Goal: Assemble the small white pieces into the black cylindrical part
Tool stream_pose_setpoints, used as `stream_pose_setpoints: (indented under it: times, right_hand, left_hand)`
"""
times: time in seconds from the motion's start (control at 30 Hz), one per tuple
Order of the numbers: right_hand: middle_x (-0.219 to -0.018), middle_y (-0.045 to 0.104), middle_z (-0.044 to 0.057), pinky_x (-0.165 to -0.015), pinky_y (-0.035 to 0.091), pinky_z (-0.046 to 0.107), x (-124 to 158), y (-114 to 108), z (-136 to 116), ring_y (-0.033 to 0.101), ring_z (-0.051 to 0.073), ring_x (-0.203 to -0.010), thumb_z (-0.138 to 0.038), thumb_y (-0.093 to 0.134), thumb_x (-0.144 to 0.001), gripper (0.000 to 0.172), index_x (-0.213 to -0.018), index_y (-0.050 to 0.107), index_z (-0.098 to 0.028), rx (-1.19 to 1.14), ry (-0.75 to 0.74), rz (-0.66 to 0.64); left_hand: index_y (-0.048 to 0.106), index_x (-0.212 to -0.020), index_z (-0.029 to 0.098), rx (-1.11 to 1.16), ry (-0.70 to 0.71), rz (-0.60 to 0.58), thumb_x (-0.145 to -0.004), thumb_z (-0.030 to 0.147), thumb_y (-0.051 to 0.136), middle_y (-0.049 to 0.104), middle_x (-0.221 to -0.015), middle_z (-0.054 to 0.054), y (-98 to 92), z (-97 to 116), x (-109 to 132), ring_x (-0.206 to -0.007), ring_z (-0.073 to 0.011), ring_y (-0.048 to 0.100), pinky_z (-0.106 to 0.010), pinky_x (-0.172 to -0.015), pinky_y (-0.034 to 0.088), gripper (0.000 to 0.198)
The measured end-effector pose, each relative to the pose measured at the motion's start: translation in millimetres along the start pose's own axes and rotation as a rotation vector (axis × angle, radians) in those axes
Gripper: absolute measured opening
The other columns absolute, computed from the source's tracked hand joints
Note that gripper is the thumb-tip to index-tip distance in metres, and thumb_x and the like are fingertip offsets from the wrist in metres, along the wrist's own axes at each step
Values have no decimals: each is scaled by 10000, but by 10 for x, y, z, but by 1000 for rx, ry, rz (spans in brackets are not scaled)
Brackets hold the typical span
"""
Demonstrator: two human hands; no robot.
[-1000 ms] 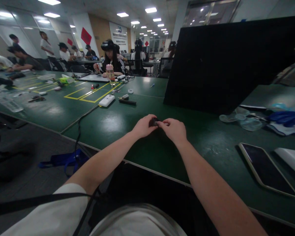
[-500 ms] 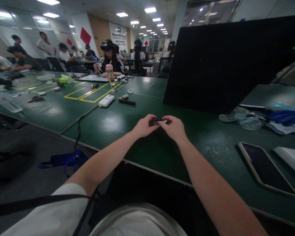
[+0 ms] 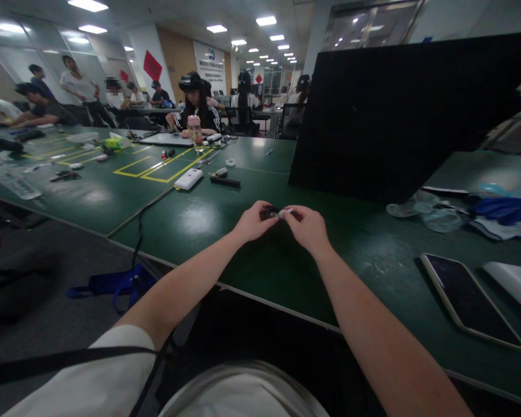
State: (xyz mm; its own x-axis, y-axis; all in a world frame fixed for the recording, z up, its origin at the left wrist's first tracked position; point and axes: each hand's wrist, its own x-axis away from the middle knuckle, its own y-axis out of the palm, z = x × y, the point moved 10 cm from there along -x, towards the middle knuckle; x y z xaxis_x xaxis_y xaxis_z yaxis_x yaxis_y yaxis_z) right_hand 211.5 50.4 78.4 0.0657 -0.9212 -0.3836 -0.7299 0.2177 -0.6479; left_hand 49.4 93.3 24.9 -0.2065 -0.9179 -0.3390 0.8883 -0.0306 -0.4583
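Note:
Both hands meet above the green table (image 3: 226,243), close to its front edge. My left hand (image 3: 254,222) is closed, with thumb and fingers pinching a small dark object (image 3: 272,214); its kind is too small to tell. Opposite it, my right hand (image 3: 306,226) is closed in a pinch on a small whitish piece (image 3: 283,214). The two pieces are side by side between my fingertips; whether they are joined I cannot tell. My fingers hide part of both.
A large black panel (image 3: 386,116) stands at the right. A phone (image 3: 471,298) and a white box (image 3: 514,284) lie near my right forearm. Ahead are a white power bank (image 3: 189,179), a black bar (image 3: 224,181) and a bottle (image 3: 195,134). Several people sit beyond.
My right fingertips have shifted slightly at the small pieces, and the whitish piece now shows more beside the dark object. The forearms stay nearly in place.

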Motion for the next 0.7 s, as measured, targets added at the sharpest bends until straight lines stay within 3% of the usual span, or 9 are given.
stream_pose_setpoints:
  times: [0.13, 0.4, 0.7]
  right_hand:
    - [-1043, 738, 70, -804, 517, 366, 15, -94, -33, 665, 221, -919, -419, 564, -950, 290, -1066, 732, -213, -88, -18, 78]
    - [-1026, 741, 50, -765, 538, 355, -4, 64, 87, 673, 210, -882, -392, 622, -913, 250, -1075, 734, -237, -117, 29, -29]
    - [-985, 732, 54, -676, 512, 347, -19, 54, 110, 642, 205, -796, -409, 574, -932, 271, -1064, 738, -239, -56, 58, -64]
  left_hand:
    - [566, -1221, 204, 12, -10, -18, -820, 398, 743, 728, -1064, -83, 15, 16, 9, -910, -197, 699, -395, -861, 558, 479]
    - [562, -1218, 200, 16, -1, -40, -813, 377, 750, 729, -1059, -82, 50, 17, 18, -913, -200, 705, -408, -871, 563, 480]
    - [564, -1216, 202, 11, 2, -23, -819, 384, 747, 731, -1064, -82, 12, 49, 27, -918, -204, 704, -398, -850, 564, 474]
